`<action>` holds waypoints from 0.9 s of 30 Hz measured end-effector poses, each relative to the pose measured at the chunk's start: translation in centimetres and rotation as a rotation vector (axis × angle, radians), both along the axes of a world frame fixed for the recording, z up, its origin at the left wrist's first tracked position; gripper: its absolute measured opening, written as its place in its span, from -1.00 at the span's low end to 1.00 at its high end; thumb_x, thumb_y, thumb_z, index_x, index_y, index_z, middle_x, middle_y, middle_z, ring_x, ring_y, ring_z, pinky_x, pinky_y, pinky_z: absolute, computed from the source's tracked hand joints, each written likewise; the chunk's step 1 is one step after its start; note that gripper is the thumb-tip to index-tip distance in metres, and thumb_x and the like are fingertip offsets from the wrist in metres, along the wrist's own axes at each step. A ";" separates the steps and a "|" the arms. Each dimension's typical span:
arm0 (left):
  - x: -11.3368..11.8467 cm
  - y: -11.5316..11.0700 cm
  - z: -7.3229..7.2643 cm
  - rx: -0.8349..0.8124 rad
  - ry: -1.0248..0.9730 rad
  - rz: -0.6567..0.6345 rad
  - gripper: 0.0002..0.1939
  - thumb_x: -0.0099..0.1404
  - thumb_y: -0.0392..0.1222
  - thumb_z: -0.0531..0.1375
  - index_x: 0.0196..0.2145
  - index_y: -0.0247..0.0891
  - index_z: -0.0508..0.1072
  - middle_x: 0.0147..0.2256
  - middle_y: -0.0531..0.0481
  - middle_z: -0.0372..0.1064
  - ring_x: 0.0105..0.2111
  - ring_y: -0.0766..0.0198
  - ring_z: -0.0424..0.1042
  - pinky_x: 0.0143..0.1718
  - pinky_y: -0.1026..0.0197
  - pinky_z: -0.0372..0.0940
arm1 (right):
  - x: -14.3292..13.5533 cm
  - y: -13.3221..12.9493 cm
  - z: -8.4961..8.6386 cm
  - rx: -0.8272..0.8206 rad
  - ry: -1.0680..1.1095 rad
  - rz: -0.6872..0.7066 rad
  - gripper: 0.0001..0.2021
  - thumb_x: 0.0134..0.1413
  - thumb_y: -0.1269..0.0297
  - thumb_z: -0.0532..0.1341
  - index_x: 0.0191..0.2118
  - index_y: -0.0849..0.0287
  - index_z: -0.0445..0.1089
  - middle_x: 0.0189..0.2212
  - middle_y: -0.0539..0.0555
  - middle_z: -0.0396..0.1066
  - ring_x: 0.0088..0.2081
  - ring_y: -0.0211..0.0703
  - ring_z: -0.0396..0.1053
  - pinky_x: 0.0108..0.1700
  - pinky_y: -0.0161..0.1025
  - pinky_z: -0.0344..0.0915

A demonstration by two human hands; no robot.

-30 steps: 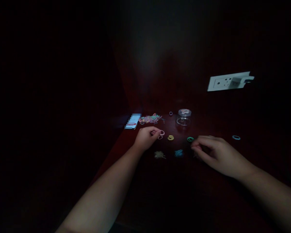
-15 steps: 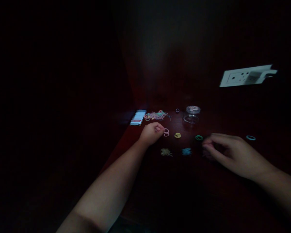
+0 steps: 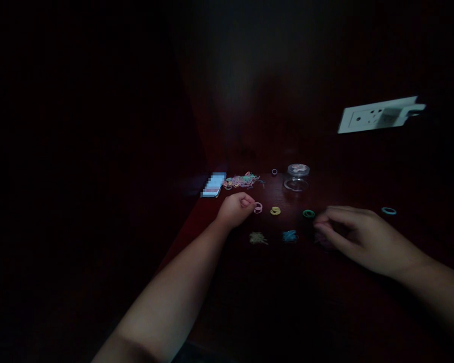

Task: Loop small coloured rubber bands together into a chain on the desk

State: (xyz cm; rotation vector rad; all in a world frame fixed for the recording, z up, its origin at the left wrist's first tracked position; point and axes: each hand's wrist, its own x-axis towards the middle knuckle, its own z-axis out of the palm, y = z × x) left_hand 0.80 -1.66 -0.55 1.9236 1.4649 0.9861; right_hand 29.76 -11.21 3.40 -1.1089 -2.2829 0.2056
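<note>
My left hand [image 3: 237, 208] is closed in a pinch, its fingertips on a pink hair tie [image 3: 258, 207]. To the right of that lie a yellow hair tie bundle [image 3: 275, 210] and green hair ties [image 3: 308, 214]. My right hand [image 3: 357, 237] is also pinched, hovering over a dim purplish pile [image 3: 323, 240]; whether anything sits between its fingertips is too dark to tell. Nearer to me are a pile of pale yellowish bands [image 3: 258, 238] and a pile of blue bands [image 3: 289, 236]. A light blue hair tie [image 3: 389, 210] lies beyond my right hand.
At the back left, a lit phone [image 3: 214, 184] lies beside a mixed heap of colourful bands [image 3: 245, 180]. A clear lidded jar [image 3: 297, 177] and a small dark ring [image 3: 274, 172] stand near the wall. A socket panel [image 3: 378, 115] with a plug is on the wall.
The two pink rings by my left fingertips, apart before, now overlap. My right hand has hardly moved. The whole view has shifted slightly.
</note>
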 end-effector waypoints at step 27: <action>-0.4 0.3 -0.3 0.018 0.078 0.034 -0.84 0.19 -0.14 0.24 -0.43 -0.29 0.49 -0.49 0.03 0.44 -0.52 0.36 0.35 -0.49 0.34 0.19 | -0.6 -0.4 0.5 -0.007 0.036 0.017 -0.79 0.26 0.22 0.13 -0.39 0.12 0.39 -0.49 0.05 0.42 -0.46 -0.16 0.36 -0.37 -0.19 0.27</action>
